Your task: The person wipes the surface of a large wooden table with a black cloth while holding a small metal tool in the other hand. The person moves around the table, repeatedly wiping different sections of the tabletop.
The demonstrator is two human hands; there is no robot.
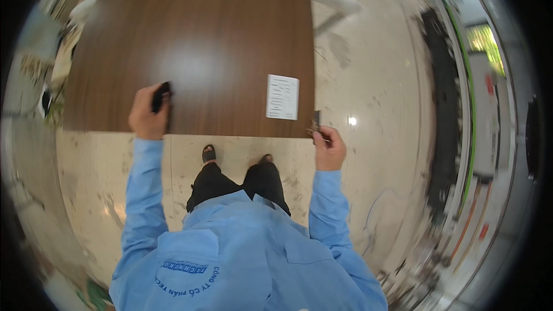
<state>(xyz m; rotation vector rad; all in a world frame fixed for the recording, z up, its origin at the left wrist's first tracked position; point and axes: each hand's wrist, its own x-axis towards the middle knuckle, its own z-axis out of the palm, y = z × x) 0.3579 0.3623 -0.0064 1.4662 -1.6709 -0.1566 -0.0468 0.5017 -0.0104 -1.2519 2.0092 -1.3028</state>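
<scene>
A large dark brown wood-grain board (196, 40) lies flat in front of me, its near edge just above my feet. My left hand (148, 116) rests on that near edge at the left, closed around a small black object (160, 97). My right hand (329, 147) is at the board's near right corner, pinching a small dark tool (315, 122) against the corner. A white paper label (283, 97) is stuck on the board close to that corner. Both arms wear light blue sleeves.
Beige, scuffed floor (374, 80) spreads around the board. My sandalled feet (209, 153) stand just below the board's edge. Machinery with a green strip (469, 126) runs along the right. Clutter and stacked items (55, 63) line the left rim.
</scene>
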